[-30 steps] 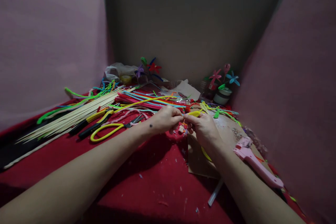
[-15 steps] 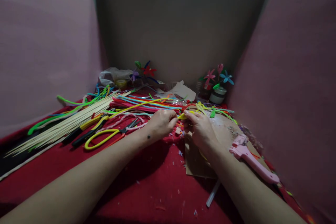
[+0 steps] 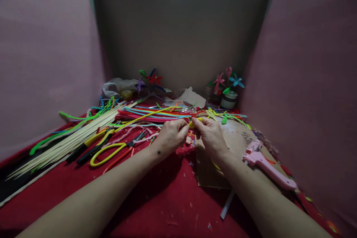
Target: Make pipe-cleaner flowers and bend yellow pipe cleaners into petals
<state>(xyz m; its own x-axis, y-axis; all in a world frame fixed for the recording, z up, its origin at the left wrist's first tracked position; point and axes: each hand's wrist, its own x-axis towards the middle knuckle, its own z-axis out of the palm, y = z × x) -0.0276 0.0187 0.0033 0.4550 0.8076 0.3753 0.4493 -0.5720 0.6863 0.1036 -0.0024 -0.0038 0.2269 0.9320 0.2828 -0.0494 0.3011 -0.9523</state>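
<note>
Between my two hands is a yellow pipe cleaner [image 3: 192, 124], bent or folded; its exact shape is partly hidden by fingers. My left hand [image 3: 173, 134] pinches its left end with thumb and forefinger. My right hand [image 3: 211, 134] grips the other end, thumb on top, close to the left fingertips. Behind the hands lie bundled pipe cleaners [image 3: 147, 115] in red, blue and yellow. Left of my left hand rest scissors [image 3: 111, 148] with yellow and red handles, and yellow-and-black pliers [image 3: 96, 145].
Pale thin sticks [image 3: 72, 135] spread across the left side. A pink glue gun [image 3: 267, 167] lies right, beside cardboard [image 3: 208, 174] and a glue stick [image 3: 227, 205]. Pipe-cleaner flowers [image 3: 154, 79] and a white-lidded jar [image 3: 229, 100] stand at the back, near a plastic bag [image 3: 118, 86].
The view has turned slightly to the right. Both hands keep their pinch on the yellow pipe cleaner, with its shape between the fingers slightly altered.
</note>
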